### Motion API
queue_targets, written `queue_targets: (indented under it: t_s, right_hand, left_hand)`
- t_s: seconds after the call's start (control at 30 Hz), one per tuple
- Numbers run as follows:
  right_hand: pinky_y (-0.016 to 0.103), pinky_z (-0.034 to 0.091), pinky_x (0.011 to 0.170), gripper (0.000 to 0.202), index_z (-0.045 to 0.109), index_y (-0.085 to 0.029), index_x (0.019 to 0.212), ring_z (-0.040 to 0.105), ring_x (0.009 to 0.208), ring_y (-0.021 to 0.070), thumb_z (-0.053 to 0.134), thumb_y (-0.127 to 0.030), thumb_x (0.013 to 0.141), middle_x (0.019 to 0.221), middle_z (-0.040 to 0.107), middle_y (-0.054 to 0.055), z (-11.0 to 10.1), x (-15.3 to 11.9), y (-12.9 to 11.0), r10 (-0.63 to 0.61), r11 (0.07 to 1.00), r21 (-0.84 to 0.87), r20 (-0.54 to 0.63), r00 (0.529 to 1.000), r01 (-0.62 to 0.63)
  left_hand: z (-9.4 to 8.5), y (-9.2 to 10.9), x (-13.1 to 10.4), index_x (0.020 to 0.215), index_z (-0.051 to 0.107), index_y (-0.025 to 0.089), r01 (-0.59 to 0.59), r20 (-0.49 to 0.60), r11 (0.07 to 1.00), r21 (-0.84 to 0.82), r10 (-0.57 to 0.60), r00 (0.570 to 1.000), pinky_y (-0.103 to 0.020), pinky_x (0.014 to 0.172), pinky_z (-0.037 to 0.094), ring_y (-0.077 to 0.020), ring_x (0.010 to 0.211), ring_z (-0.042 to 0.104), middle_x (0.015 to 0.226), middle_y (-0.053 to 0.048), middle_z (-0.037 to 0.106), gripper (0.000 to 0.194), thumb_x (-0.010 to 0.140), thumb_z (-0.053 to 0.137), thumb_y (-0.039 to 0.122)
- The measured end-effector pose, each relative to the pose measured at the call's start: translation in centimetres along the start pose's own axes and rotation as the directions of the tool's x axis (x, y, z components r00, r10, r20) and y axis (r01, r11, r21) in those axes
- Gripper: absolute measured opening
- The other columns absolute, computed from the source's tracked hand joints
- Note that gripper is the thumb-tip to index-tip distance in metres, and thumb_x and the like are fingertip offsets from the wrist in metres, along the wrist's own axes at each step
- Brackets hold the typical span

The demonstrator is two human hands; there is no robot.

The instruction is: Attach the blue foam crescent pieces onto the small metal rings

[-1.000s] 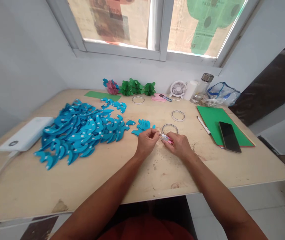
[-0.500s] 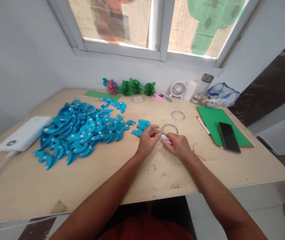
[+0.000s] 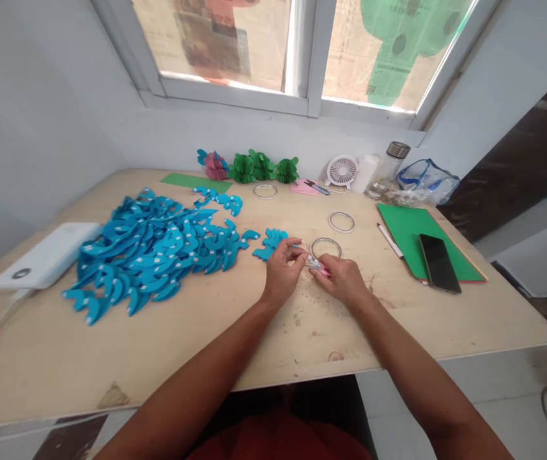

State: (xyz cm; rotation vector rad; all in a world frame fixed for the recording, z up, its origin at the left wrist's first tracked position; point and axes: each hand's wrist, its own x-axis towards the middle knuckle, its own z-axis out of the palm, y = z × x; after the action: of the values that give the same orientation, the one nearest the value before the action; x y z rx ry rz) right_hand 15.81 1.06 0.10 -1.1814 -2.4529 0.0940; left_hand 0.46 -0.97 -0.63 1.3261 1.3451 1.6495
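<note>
My left hand (image 3: 282, 271) is pinched, its fingertips at a small whitish piece (image 3: 312, 262) too small to make out well. My right hand (image 3: 343, 276) is closed on a small pink item (image 3: 324, 271), touching the same whitish piece. A roll of tape (image 3: 326, 240) lies flat just beyond my fingers. Left of my left hand sits a small stack of blue paper pieces (image 3: 273, 241). A large heap of blue curved paper pieces (image 3: 158, 246) with small white squares spreads over the left of the table.
On the wooden table (image 3: 216, 345) lie a white power bank (image 3: 48, 255) with cable, two more tape rolls, a phone (image 3: 439, 263) on green sheets (image 3: 405, 239), and a pen (image 3: 390, 241). Paper flowers (image 3: 261, 166), a small fan (image 3: 342, 171) and a bottle (image 3: 388, 169) stand along the wall.
The fingertips of my left hand have shifted very slightly at the whitish piece. Everything else looks the same.
</note>
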Motion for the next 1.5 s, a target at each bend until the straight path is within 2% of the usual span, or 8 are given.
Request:
queue_targets:
  t_s: [0.37,0.57,0.87,1.03,1.2,1.37,1.5]
  right_hand:
    - [0.024,0.025,0.055,0.026,0.055,-0.02,0.076,0.054,0.064,0.0139,0.045,-0.042,0.086,0.07,0.062,0.002,0.0,0.2,0.6,0.163,0.983,-0.091,0.002,0.987,-0.162]
    - [0.026,0.029,0.059,0.027,0.059,-0.02,0.073,0.054,0.076,0.0169,0.048,-0.042,0.085,0.077,0.061,0.006,-0.1,0.3,0.8,0.19,0.967,-0.162,-0.039,0.981,-0.194]
    - [0.028,0.031,0.06,0.027,0.063,-0.019,0.071,0.051,0.076,0.019,0.052,-0.042,0.083,0.076,0.059,0.008,0.3,0.2,1.2,0.254,0.936,-0.227,-0.089,0.963,-0.268]
    - [0.029,0.032,0.062,0.025,0.063,-0.019,0.075,0.052,0.079,0.0202,0.052,-0.041,0.082,0.079,0.06,0.008,0.3,0.1,1.3,0.294,0.92,-0.247,-0.081,0.952,-0.305]
    - [0.029,0.032,0.062,0.027,0.062,-0.02,0.075,0.052,0.078,0.0204,0.052,-0.043,0.082,0.079,0.06,0.008,0.1,0.1,1.4,0.321,0.912,-0.249,-0.06,0.945,-0.326]
    - [0.029,0.031,0.059,0.024,0.062,-0.02,0.072,0.053,0.074,0.0191,0.052,-0.04,0.082,0.076,0.06,0.007,0.0,0.2,1.5,0.313,0.917,-0.241,-0.061,0.948,-0.319]
    - [0.029,0.032,0.061,0.021,0.063,-0.02,0.076,0.053,0.078,0.02,0.052,-0.036,0.083,0.079,0.061,0.008,-0.2,0.1,1.5,0.312,0.922,-0.228,-0.042,0.949,-0.313]
  left_hand:
    - [-0.1,-0.5,0.3,0.095,0.056,0.018,0.084,-0.028,0.993,-0.087,-0.086,0.996,-0.025,0.066,0.048,-0.0115,0.064,0.061,0.067,0.001,0.064,0.026,0.07,0.062,0.019]
    - [-0.1,-0.6,0.3,0.097,0.056,0.017,0.108,-0.028,0.989,-0.102,-0.111,0.993,-0.024,0.064,0.047,-0.011,0.062,0.059,0.066,0.002,0.064,0.029,0.069,0.062,0.018]
    - [0.0,0.1,-0.1,0.097,0.056,0.017,0.122,0.003,0.987,-0.104,-0.123,0.992,-0.024,0.064,0.047,-0.0106,0.06,0.058,0.067,0.002,0.063,0.029,0.068,0.062,0.018]
    - [0.1,0.5,-0.3,0.095,0.056,0.017,0.131,0.014,0.986,-0.103,-0.13,0.991,-0.025,0.067,0.047,-0.0111,0.062,0.058,0.066,0.002,0.063,0.028,0.068,0.062,0.018]
    - [0.1,0.5,-0.3,0.096,0.055,0.017,0.147,0.031,0.982,-0.115,-0.144,0.989,-0.024,0.064,0.045,-0.0108,0.062,0.058,0.066,0.002,0.063,0.029,0.068,0.063,0.018]
    - [0.1,0.5,-0.3,0.096,0.055,0.017,0.152,0.032,0.981,-0.118,-0.15,0.988,-0.024,0.064,0.045,-0.0106,0.062,0.058,0.066,0.002,0.063,0.029,0.068,0.063,0.018]
    - [0.1,0.5,-0.3,0.096,0.055,0.018,0.158,0.034,0.981,-0.115,-0.155,0.987,-0.024,0.063,0.045,-0.0108,0.061,0.058,0.066,0.002,0.063,0.029,0.068,0.063,0.018]
